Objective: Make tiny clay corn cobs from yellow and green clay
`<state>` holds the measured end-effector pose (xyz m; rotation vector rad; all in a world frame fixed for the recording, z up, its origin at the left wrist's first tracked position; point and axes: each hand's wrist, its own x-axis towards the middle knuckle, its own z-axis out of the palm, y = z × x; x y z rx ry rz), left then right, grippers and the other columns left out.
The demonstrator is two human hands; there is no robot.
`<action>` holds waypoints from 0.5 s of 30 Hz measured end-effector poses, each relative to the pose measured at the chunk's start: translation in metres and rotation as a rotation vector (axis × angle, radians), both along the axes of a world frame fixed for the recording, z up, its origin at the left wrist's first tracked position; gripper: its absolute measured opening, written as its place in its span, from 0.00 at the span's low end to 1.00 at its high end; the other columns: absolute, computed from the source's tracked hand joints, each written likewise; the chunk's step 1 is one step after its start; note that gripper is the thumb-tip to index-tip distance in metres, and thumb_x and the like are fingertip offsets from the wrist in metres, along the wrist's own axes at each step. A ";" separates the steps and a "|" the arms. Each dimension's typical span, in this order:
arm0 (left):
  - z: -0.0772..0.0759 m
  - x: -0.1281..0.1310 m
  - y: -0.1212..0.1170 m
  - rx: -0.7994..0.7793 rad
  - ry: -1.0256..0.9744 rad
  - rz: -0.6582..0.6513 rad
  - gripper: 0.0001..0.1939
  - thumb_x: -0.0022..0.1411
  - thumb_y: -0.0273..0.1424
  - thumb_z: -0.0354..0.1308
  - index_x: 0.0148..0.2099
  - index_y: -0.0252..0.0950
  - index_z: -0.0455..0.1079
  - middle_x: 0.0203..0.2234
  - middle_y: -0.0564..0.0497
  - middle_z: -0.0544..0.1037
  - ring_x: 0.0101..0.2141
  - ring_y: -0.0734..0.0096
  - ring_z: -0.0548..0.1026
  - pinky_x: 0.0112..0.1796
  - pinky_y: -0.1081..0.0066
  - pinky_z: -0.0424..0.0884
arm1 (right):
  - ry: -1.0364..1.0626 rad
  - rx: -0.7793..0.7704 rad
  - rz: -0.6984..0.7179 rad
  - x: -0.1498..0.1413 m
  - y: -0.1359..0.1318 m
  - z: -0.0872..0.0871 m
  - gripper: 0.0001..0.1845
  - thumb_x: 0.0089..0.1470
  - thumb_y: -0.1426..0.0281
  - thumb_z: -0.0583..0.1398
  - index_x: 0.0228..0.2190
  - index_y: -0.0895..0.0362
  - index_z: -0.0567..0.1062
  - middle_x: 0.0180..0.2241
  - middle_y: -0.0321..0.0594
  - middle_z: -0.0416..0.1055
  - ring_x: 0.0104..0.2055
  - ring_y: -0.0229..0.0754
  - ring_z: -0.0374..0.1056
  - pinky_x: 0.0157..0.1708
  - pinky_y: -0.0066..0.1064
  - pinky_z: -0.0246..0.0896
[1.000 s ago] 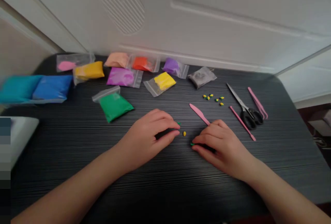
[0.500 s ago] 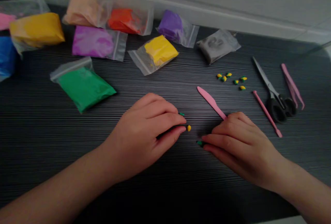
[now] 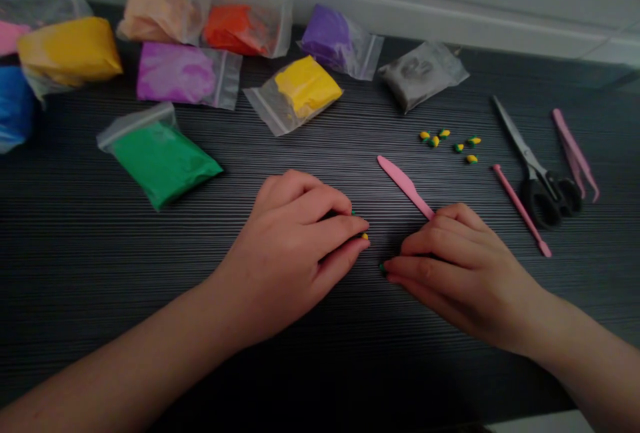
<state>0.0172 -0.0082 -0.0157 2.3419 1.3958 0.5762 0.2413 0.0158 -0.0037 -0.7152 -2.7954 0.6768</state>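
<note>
Thumb and index finger of my left hand (image 3: 305,240) close around a tiny yellow clay piece (image 3: 365,237), which partly shows at the fingertips. Just beyond the knuckles lies a small green clay bit (image 3: 353,212), mostly covered by that hand. My right hand (image 3: 455,273) pinches another green clay piece (image 3: 381,266), with only its tip showing. A pink plastic knife (image 3: 405,184) lies on the dark table, its handle end hidden by my right hand. Beyond it sit several small yellow-and-green clay pieces (image 3: 459,148).
Scissors (image 3: 535,166), a pink modelling stick (image 3: 521,211) and pink tweezers (image 3: 575,153) lie on the right. Bagged clay lines the back, including a yellow bag (image 3: 309,88) and a grey one (image 3: 420,78). A green clay bag (image 3: 163,160) is nearer on the left.
My left fingers have moved forward onto the yellow piece and closed around it. My right fingertips have shifted left over their green piece, covering more of it. The view has tilted slightly.
</note>
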 end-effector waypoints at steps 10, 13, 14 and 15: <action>0.005 0.003 0.000 -0.076 -0.062 -0.042 0.07 0.56 0.30 0.54 0.37 0.41 0.72 0.33 0.56 0.75 0.38 0.68 0.66 0.41 0.66 0.61 | 0.039 -0.012 -0.020 -0.002 -0.003 -0.002 0.10 0.50 0.72 0.58 0.37 0.56 0.71 0.34 0.36 0.70 0.35 0.37 0.62 0.38 0.37 0.52; 0.014 0.003 -0.002 -0.226 -0.201 0.002 0.06 0.55 0.30 0.56 0.37 0.40 0.72 0.31 0.57 0.76 0.35 0.73 0.69 0.37 0.73 0.64 | 0.120 -0.096 -0.066 -0.003 -0.004 0.003 0.10 0.49 0.74 0.59 0.36 0.57 0.71 0.33 0.36 0.69 0.36 0.36 0.62 0.38 0.35 0.54; 0.017 0.003 -0.003 -0.302 -0.267 0.035 0.06 0.54 0.30 0.57 0.36 0.40 0.72 0.30 0.57 0.76 0.33 0.74 0.70 0.34 0.75 0.64 | 0.150 -0.135 -0.086 -0.003 -0.005 0.006 0.10 0.48 0.75 0.59 0.36 0.57 0.71 0.33 0.36 0.69 0.36 0.36 0.63 0.39 0.35 0.55; 0.020 0.004 -0.004 -0.391 -0.345 0.075 0.06 0.54 0.31 0.57 0.36 0.41 0.72 0.29 0.58 0.76 0.31 0.76 0.71 0.31 0.77 0.65 | 0.177 -0.180 -0.107 -0.005 -0.006 0.010 0.10 0.48 0.76 0.60 0.35 0.57 0.71 0.34 0.36 0.69 0.36 0.35 0.63 0.39 0.34 0.56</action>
